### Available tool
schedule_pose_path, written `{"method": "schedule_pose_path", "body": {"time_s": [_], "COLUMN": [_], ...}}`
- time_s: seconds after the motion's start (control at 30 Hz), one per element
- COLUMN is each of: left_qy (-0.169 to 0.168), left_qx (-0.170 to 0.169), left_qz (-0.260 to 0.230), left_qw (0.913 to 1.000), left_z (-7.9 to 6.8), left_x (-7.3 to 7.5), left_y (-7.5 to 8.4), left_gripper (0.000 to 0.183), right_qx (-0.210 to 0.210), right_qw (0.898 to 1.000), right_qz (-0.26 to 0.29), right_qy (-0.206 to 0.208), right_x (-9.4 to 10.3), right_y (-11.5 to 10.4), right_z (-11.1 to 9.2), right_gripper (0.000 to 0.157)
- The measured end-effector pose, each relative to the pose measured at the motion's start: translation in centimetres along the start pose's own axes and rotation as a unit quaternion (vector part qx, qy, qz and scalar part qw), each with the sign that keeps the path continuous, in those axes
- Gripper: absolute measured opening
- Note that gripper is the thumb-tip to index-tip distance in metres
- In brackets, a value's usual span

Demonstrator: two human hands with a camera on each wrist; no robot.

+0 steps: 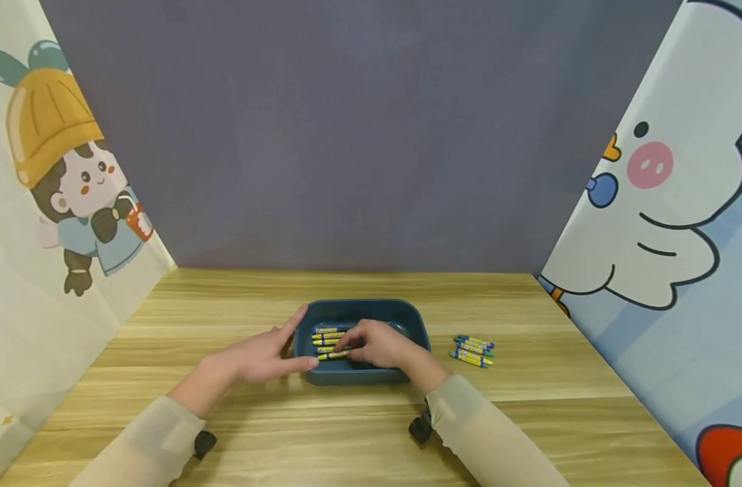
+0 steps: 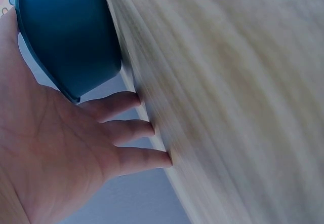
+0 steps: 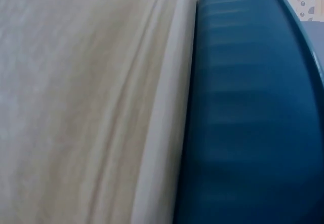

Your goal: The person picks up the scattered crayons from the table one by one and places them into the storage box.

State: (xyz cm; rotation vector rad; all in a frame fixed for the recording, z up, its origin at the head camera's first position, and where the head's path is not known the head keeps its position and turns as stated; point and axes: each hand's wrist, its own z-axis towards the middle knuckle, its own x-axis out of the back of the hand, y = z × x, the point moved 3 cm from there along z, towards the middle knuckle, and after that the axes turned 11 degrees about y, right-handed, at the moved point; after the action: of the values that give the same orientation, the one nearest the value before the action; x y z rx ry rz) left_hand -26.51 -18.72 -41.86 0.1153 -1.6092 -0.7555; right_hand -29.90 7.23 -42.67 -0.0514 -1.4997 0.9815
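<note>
A dark blue rectangular box (image 1: 363, 376) stands on the wooden table and holds several yellow crayons with blue markings, laid in a row at its left. My left hand (image 1: 264, 355) rests against the box's left end, thumb and index finger spread along the rim; in the left wrist view the other fingers of that hand (image 2: 66, 138) extend down to the tabletop. Inside the box, my right hand (image 1: 379, 343) pinches the right end of the nearest crayon (image 1: 331, 356). The right wrist view shows only the box's outer wall (image 3: 253, 112), so that hand's fingers are hidden there.
Several more crayons (image 1: 473, 350) lie in a small group on the table (image 1: 529, 379), right of the box. A grey panel (image 1: 358, 135) rises behind the table. Cartoon-printed panels (image 1: 669, 237) flank both sides.
</note>
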Motion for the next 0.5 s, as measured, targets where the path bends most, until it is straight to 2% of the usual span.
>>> {"method": "schedule_pose_path", "body": {"time_s": [0.13, 0.3, 0.5], "left_qy": [0.000, 0.000, -0.001], "left_qx": [-0.001, -0.001, 0.003], "left_qz": [-0.003, -0.005, -0.005], "left_qw": [1.0000, 1.0000, 1.0000], "left_z": [-0.05, -0.09, -0.18], "left_x": [-0.01, -0.01, 0.05], "left_y": [0.05, 0.07, 0.10], "left_gripper": [0.113, 0.113, 0.114], "right_qx": [-0.004, 0.009, 0.004], "right_qw": [1.000, 1.000, 1.000], "right_qz": [0.000, -0.003, -0.008], "right_qy": [0.001, 0.002, 0.005], "right_x": [0.00, -0.05, -0.16], "right_y": [-0.03, -0.12, -0.09], "right_z": [-0.11, -0.14, -0.10], "right_gripper": [0.028, 0.024, 0.021]}}
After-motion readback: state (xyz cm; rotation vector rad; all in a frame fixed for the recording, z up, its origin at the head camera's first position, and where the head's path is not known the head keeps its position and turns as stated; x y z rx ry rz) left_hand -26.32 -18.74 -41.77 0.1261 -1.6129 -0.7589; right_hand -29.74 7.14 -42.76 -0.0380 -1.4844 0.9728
